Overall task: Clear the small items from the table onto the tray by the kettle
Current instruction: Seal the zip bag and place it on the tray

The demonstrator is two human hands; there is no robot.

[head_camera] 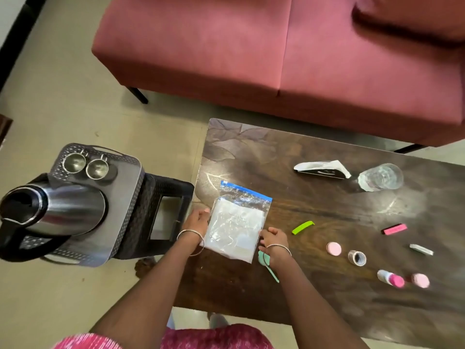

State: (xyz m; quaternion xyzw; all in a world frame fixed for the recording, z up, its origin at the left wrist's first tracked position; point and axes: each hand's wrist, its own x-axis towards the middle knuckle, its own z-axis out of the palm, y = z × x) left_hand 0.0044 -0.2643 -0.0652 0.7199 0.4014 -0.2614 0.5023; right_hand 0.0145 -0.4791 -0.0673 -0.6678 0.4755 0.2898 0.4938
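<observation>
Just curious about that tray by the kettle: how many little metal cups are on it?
2. One metal cup sits at the tray's far corner; the second cup stands beside it, toward the table. The kettle may hide others.

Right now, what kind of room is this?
Probably a living room at home: a pink upholstered sofa stands beyond a low dark wooden coffee table, and a shiny steel kettle sits on a grey plastic tray beside it.

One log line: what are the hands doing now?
left hand: holds bag left edge | right hand: holds bag right edge | bag: on table | tray: kettle, two cups
</observation>
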